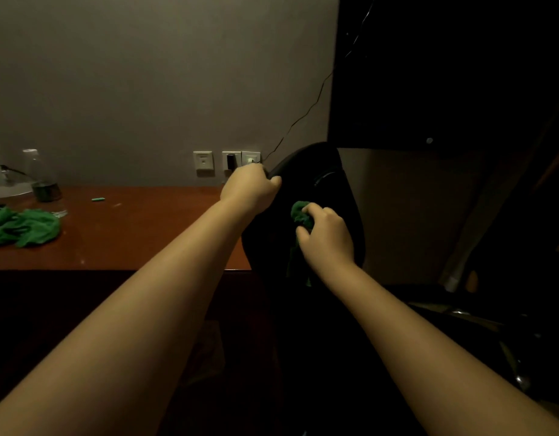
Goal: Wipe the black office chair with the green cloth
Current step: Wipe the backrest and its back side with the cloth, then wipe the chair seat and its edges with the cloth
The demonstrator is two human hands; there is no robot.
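Observation:
The black office chair (328,196) stands right of the desk, its backrest facing me. My left hand (249,188) grips the backrest's upper left edge, fingers curled over it. My right hand (325,236) holds a bunched green cloth (300,214) against the middle of the backrest; a strip of the cloth hangs down below the hand. The chair's lower part is lost in the dark.
A brown wooden desk (121,234) runs along the wall at left, with more green cloth (23,228), a small green object (98,199) and a clear bottle (42,177) on it. Wall sockets (227,162) with a thin cable sit behind the chair. A dark panel fills the upper right.

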